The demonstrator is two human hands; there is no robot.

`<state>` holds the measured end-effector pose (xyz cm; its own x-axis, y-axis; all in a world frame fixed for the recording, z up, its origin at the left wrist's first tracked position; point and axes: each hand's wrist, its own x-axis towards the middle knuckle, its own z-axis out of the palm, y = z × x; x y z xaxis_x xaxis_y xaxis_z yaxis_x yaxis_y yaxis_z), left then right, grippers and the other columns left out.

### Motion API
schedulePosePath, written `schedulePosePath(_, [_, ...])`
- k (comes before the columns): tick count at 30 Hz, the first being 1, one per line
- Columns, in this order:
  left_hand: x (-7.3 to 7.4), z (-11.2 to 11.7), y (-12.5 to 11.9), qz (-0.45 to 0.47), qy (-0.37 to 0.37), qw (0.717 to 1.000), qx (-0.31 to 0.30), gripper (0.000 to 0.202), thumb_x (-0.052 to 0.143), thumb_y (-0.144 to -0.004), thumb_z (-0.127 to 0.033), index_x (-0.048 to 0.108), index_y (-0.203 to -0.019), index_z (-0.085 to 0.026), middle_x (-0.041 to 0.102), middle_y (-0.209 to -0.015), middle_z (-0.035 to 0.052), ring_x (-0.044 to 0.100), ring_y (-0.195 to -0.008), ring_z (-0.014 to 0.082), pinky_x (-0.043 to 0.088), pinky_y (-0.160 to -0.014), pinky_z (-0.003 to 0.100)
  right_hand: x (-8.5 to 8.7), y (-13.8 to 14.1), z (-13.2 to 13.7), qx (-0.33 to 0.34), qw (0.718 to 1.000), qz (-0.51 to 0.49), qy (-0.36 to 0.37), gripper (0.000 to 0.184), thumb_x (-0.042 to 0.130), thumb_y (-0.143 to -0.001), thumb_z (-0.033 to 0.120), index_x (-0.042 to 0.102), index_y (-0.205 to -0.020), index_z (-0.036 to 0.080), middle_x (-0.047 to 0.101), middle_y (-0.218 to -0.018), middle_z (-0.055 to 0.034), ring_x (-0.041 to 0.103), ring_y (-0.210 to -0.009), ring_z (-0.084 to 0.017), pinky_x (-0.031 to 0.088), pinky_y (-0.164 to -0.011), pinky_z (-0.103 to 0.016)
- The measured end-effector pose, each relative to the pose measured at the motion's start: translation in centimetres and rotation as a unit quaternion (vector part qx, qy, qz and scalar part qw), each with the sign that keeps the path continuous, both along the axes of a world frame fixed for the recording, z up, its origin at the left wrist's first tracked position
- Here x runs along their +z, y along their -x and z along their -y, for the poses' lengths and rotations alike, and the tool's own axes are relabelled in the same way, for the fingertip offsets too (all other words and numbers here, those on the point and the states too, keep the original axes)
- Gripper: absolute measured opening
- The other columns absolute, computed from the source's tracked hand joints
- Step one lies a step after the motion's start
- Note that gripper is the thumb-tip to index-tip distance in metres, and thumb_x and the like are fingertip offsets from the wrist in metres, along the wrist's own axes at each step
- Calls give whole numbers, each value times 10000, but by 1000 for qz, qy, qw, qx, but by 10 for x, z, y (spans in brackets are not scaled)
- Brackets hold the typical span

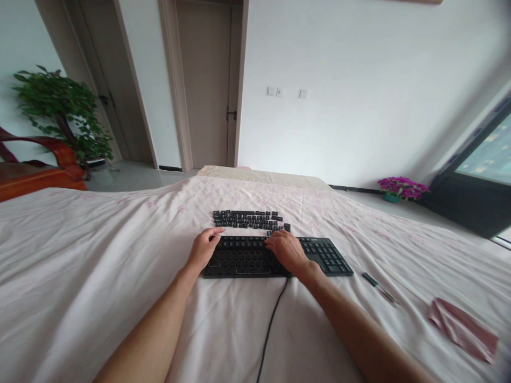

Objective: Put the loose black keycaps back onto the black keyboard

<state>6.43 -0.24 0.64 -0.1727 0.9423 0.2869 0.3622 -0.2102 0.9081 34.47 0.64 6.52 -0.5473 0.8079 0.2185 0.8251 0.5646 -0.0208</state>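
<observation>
A black keyboard (239, 260) lies on the pink cloth, most of its main key area stripped of caps; the number pad at the right has its keys. My left hand (203, 250) is at its back left corner, thumb against the corner and index finger along the back edge, closed on it. My right hand (288, 250) is over the right part of the main key area, fingertips bent together at the top rows; whatever they pinch is hidden. Behind the keyboard, loose black keycaps (247, 219) lie in rows, a few near my right fingers.
A cable (271, 324) runs from the keyboard's front toward me. Right of the keyboard lie a dark-handled tool with thin metal prongs (377, 287) and a folded pink cloth (463, 330). The bedsheet-like cover (139, 255) is wrinkled. A wooden chair (48, 159) stands far left.
</observation>
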Motion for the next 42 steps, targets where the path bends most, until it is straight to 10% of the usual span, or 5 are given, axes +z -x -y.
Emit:
schedulePosePath(22, [0,1,-1,-9,-24,1000,8,289,537,-795,-238,724,-1013,-215,717,-1117,40,624,-1101,206,416,-1037,350,-3,8,27,-5,995,88,-38,330,521,-798,72,670,-1058,209,597,-1087,-102,483,-993,-238,351,-808,-339])
schedulePosePath(31, [-4,-2,1,-11,-21,1000,3,298,535,-810,-259,713,-1045,-217,709,-1141,46,626,-1096,217,427,-1019,367,11,-14,-31,-79,995,-53,-4,290,501,-905,219,738,-1055,292,676,-1025,-32,553,-966,-184,369,-858,-266])
schedulePosePath(42, [-4,-3,1,-5,-15,1000,-1,304,534,-816,-261,710,-1056,-199,712,-1135,54,628,-1099,213,425,-1027,358,14,9,-73,-88,993,75,16,137,639,-786,216,773,-785,244,718,-959,-55,538,-966,-216,352,-792,-285])
